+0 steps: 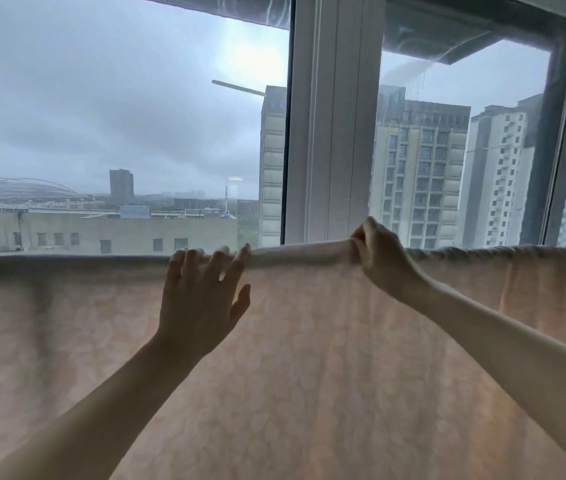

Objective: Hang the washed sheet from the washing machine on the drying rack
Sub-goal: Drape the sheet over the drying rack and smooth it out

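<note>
Now the sheet (309,358) hangs over the hidden rack bar by the window (337,116). My right grip (378,261) pinches the top fold; my left grip (201,303), spread open, should smooth it leftwards, evenly.

Both arms raised, coming in from lower left and lower right; left hand (201,296) at centre frame, fingers spread straight, tips up, palm away; right hand (380,259) right of centre, fingers curled, pinching the sheet (309,341) top fold.
</note>
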Demonstrator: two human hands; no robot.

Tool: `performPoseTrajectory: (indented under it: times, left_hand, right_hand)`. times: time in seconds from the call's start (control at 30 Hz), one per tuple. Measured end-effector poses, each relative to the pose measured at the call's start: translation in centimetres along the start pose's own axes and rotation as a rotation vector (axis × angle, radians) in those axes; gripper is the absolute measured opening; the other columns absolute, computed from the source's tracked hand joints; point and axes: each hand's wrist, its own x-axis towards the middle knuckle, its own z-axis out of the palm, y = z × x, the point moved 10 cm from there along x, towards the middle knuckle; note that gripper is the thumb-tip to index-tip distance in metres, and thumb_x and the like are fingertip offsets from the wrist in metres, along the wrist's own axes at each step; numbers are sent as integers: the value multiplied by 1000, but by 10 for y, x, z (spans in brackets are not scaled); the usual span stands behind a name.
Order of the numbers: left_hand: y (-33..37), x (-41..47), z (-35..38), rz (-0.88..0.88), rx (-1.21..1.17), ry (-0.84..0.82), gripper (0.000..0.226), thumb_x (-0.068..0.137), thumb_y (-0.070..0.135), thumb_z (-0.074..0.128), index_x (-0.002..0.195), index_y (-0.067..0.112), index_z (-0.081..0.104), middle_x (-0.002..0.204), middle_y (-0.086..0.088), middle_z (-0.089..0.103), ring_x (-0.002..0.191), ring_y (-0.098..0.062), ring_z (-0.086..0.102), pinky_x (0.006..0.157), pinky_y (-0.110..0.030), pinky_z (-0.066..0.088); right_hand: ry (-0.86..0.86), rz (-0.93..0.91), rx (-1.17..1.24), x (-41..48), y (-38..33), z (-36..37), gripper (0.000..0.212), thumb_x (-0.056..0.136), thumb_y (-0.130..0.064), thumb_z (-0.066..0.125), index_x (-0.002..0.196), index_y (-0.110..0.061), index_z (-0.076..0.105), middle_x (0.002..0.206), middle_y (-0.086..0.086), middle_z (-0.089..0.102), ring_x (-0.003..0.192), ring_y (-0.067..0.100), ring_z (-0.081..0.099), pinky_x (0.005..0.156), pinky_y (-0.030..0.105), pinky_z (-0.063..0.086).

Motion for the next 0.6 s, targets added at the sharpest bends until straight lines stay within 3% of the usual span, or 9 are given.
performPoseTrajectory:
  times: [0.17, 0.4, 0.6]
  left_hand:
    - [39, 17, 5, 33, -59, -10, 54, 95, 45, 38, 140, 17, 43, 128, -12, 55, 101, -37, 55, 96, -55, 37]
    - [97, 36, 0, 82, -90, 108, 51, 93, 43, 44, 135, 14, 48, 124, -12, 58, 97, -37, 55, 89, -53, 40]
    - [95, 36, 3, 75, -60, 182, 48, 91, 42, 48, 132, 17, 52, 121, -9, 59, 94, -35, 57, 87, -52, 42]
  right_hand:
    - [22, -3, 9, -6, 22, -9, 11, 95, -7, 52, 86, -12, 48, 79, -5, 51, 73, 9, 51, 63, 11, 39]
    - [35, -86, -20, -11, 14, -8, 11, 95, -9, 54, 86, -15, 49, 81, -3, 54, 72, 6, 52, 65, 10, 41]
    - [54, -153, -78, -21, 22, -22, 9, 93, -7, 56, 101, -9, 61, 96, -3, 61, 86, 6, 57, 77, 6, 42]
